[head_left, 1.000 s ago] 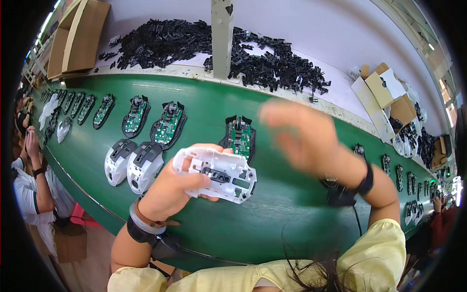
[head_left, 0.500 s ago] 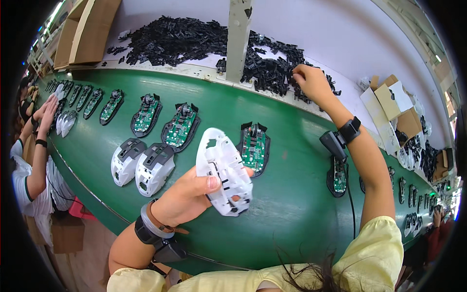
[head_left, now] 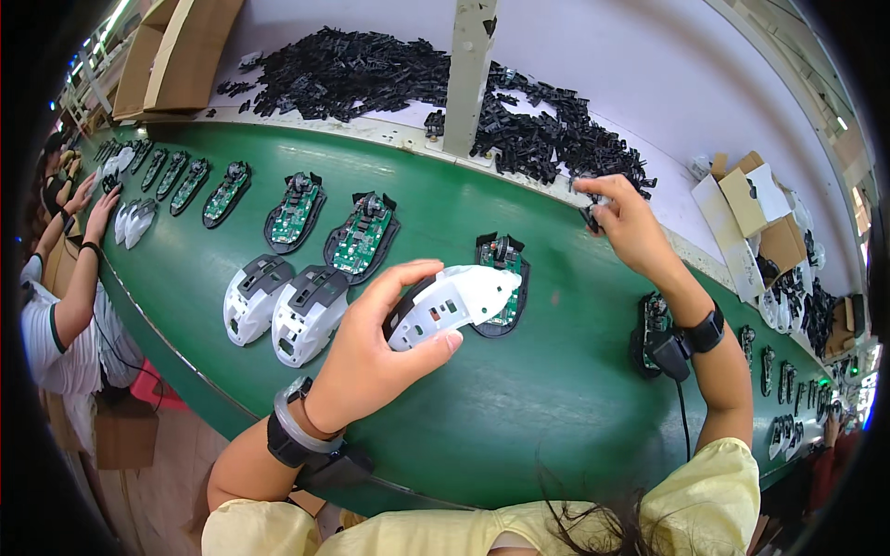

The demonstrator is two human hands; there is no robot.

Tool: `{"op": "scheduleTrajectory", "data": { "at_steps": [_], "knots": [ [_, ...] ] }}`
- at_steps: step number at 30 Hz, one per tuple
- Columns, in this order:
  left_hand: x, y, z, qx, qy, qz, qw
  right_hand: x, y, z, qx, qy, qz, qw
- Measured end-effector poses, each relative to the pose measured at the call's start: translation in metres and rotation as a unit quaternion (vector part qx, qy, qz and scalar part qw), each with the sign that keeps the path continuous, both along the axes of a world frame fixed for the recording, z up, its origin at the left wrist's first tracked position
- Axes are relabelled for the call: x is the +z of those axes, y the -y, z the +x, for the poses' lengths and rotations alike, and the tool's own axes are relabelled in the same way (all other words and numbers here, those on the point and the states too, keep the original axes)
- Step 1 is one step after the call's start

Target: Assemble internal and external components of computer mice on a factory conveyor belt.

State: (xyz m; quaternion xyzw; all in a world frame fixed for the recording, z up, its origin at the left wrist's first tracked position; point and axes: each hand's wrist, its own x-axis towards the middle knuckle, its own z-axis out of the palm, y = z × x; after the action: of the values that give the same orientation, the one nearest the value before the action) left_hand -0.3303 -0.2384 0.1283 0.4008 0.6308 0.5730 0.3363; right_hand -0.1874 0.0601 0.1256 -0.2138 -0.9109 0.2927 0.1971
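Observation:
My left hand [head_left: 366, 352] grips a white plastic mouse top shell [head_left: 468, 298] by its sides, held tilted above the table. Behind that shell, and partly covered by it, lies a mouse base with a green circuit board [head_left: 508, 280]. Near the table's far edge, my right hand [head_left: 635, 232] pinches a small black plastic part [head_left: 591, 219] between thumb and fingertips. Just beyond it spreads a pile of similar black parts [head_left: 547, 120]. Two white and grey shells [head_left: 308, 310] rest to the left of the held shell.
More mouse bases [head_left: 363, 236] line the green table [head_left: 519, 417] on both sides. A metal post [head_left: 466, 83] divides the pile of black parts. Cardboard boxes [head_left: 199, 60] stand at the far left and right. Another person's hands [head_left: 97, 213] work at the left.
My right hand has drawn back from the pile toward me with a small black part. My left hand has turned the shell from its hollow inside to its outer side.

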Motion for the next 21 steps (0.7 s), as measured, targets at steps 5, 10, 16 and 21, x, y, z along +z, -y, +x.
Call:
{"op": "scheduleTrajectory", "data": {
  "at_steps": [5,10,16,21],
  "knots": [
    [0.006,-0.004,-0.001,0.047,-0.196,0.051,0.978,0.023,0.035,0.012,-0.011,0.013,-0.273,0.962],
    [0.003,-0.003,-0.004,0.06,-0.27,0.078,0.958,0.036,0.063,0.011,0.027,0.002,-0.339,0.94],
    [-0.015,-0.003,-0.005,0.015,-0.246,0.132,0.96,0.024,0.074,0.009,0.06,0.008,-0.332,0.941],
    [-0.026,-0.014,0.005,0.039,-0.256,0.177,0.949,-0.001,0.049,0.021,0.068,-0.007,-0.304,0.95]
  ]
}}
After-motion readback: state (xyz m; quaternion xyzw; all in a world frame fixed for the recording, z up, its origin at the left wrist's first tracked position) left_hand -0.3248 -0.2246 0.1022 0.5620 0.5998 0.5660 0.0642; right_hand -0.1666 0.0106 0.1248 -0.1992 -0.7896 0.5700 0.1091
